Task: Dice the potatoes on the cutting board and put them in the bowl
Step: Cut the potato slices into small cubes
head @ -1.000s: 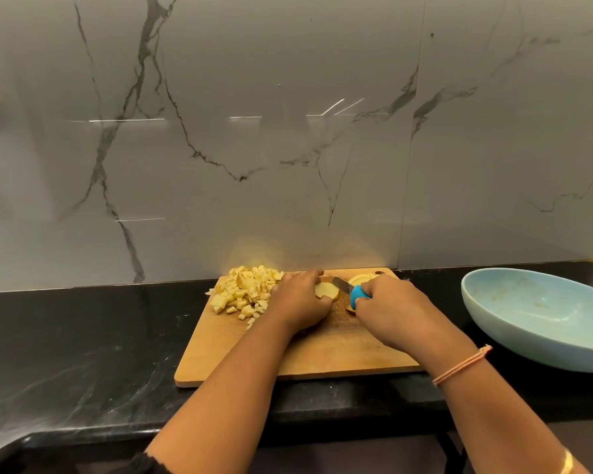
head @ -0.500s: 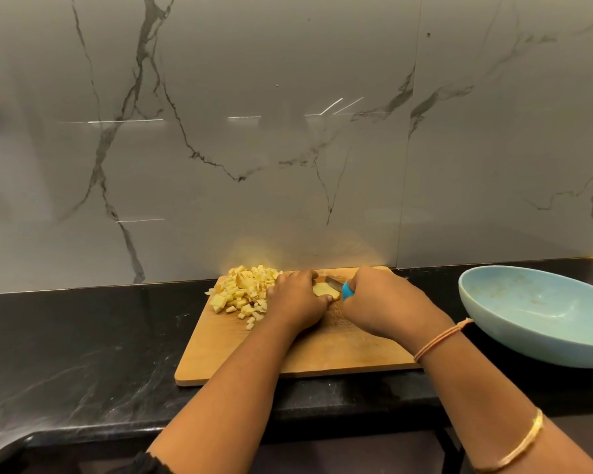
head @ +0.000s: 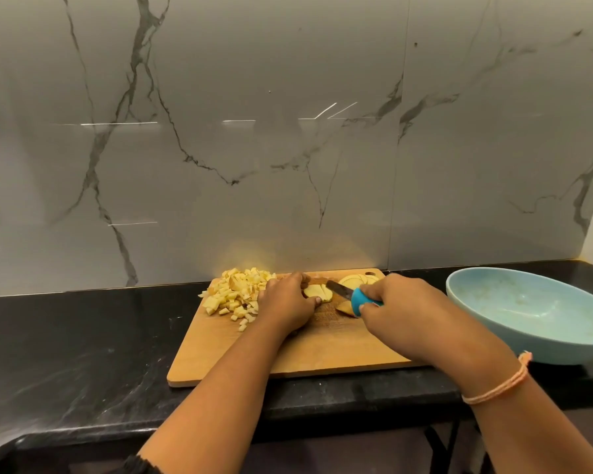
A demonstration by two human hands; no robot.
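Note:
A wooden cutting board (head: 240, 357) lies on the black counter. A heap of diced potato (head: 237, 294) sits at its far left corner. My left hand (head: 286, 302) holds a stack of potato slices (head: 317, 292) down near the board's far edge, fingers curled round it. My right hand (head: 404, 311) grips a knife by its blue handle (head: 358, 299), and the blade (head: 338, 289) points at the held slices. More potato slices (head: 358, 279) lie at the far right corner, and another piece (head: 343, 307) lies by the handle. The light blue bowl (head: 528, 313) stands to the right of the board.
The black stone counter (head: 83, 354) runs left of the board, with its front edge close to me. A grey marble wall (head: 288, 148) rises directly behind the board and bowl.
My right hand has drawn the knife back to the right, away from the held slices, baring the blue handle and the slices at the far right corner. My left hand stays put.

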